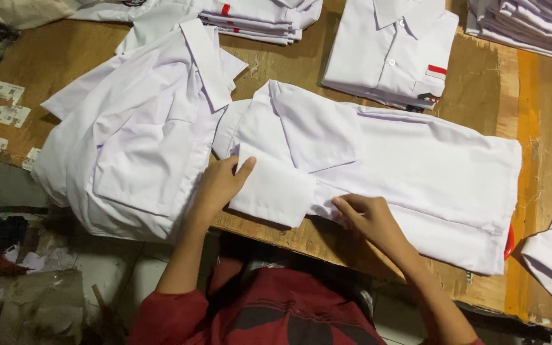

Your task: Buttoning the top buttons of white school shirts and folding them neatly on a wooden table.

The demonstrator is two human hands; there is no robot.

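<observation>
From the head camera, a white shirt (410, 172) lies flat on the wooden table (480, 108), right in front of the person. Its long axis runs left to right across the view, tilting slightly downward toward the right: the collar end points left, the hem end points right, near the table's orange-stained strip.

The left hand (220, 185) rests on the folded short sleeve (269, 190) at the shirt's near left corner, fingers held together and flat, thumb spread up over the sleeve's top edge. The right hand (368, 218) lies just right of that sleeve on the shirt's near edge; its fingertips seem to pinch the cloth, though the fold hides them partly, so I cannot tell for sure.

To the left, touching the collar end, a loose heap of white shirts (135, 134) hangs over the table's edge. Beyond the flat shirt sits a folded shirt with a red chest stripe (394, 54), and stacks of folded shirts (263, 19) line the far edge.
</observation>
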